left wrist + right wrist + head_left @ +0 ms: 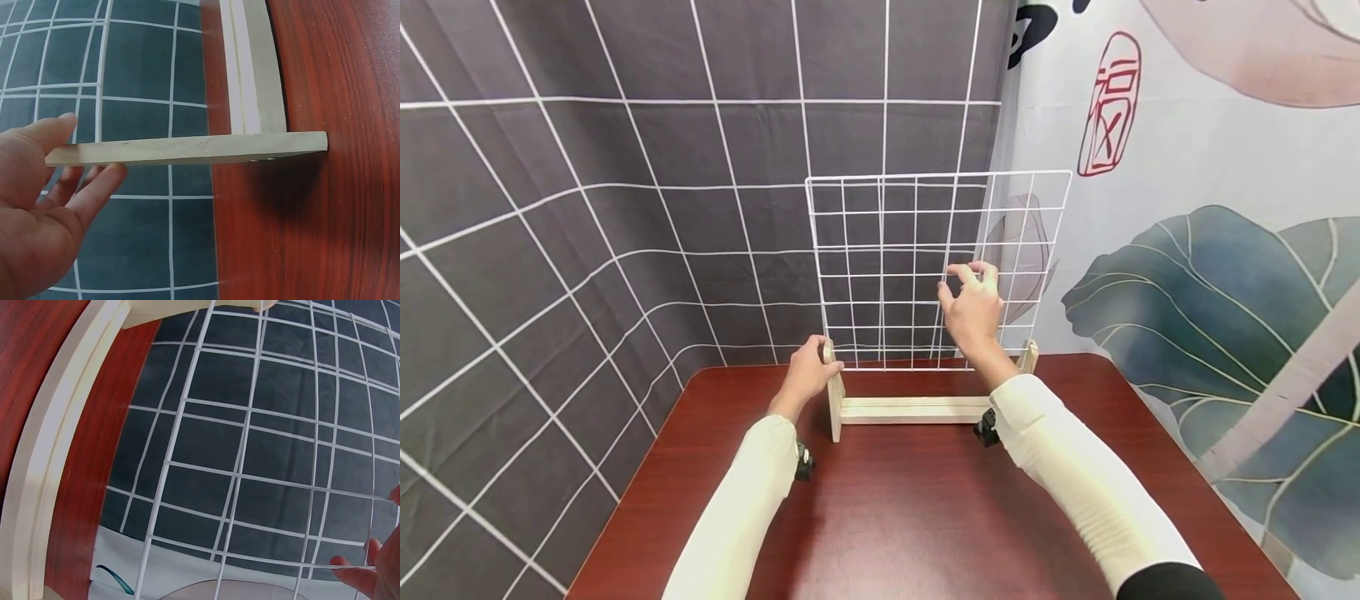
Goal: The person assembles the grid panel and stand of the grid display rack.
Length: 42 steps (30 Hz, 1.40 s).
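Observation:
A white wire grid panel (915, 274) stands upright between the two end pieces of a pale wooden stand (917, 410). At the stand's left end, my left hand (805, 372) pinches the top of the upright board (187, 149), thumb on one face and fingers on the other. My right hand (973, 315) holds the grid's wires right of its middle, fingers bent and thumb (353, 575) at a wire. The grid's bottom bar (167, 459) sits above the stand's crosspiece (47, 462). My right forearm partly hides the stand's right upright (1028, 357).
The stand rests on a reddish-brown table (880, 508), near its back edge. Behind it hangs a dark grey curtain (730, 217) with white check lines. A pale curtain (1187, 292) with leaf prints hangs along the right. Each wrist wears a small black device (805, 461).

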Available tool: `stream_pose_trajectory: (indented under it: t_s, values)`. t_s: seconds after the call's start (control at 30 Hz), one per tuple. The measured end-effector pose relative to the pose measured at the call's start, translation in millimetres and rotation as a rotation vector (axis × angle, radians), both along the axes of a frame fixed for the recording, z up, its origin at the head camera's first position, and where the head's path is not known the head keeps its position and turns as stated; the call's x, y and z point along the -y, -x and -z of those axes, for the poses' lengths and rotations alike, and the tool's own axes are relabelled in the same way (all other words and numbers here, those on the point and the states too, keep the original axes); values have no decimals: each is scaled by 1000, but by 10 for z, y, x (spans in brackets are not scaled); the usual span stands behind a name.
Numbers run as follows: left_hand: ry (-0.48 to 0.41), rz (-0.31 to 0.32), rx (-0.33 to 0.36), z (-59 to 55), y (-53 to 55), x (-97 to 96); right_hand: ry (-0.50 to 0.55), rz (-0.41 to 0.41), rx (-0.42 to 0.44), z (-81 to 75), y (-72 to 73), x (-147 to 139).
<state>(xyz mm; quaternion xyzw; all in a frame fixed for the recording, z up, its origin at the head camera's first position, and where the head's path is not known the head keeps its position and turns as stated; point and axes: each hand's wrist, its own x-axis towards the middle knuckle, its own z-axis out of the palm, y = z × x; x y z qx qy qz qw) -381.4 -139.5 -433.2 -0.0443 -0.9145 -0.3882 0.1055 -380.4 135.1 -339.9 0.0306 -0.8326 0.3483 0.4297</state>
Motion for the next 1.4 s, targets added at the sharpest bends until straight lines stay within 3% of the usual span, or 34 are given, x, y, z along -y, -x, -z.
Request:
stream_pose_trajectory:
  t_s: [0.17, 0.3, 0.57, 0.77, 1.03, 1.2, 1.4]
  values:
    - [-17, 21, 14, -86, 2, 16, -3, -7, 15, 2, 4, -9]
    - [-68, 0, -51, -202, 19, 24, -7, -6, 19, -1, 6, -13]
    - [-174, -30, -241, -655, 5, -61, -11, 8, 2, -26, 9, -16]
    - [-183, -45, -339, -1001, -26, -235, -5, 12, 13, -20, 19, -24]
    - [-106, -155, -366, -1362, -60, -461, -4, 6, 10, -4, 19, -27]
    - [-73, -228, -372, -1488, -50, -532, -13, 8, 2, 15, 20, -23]
    - [-50, -264, -352, -1585, -33, -572, -15, 6, 6, 34, 24, -18]
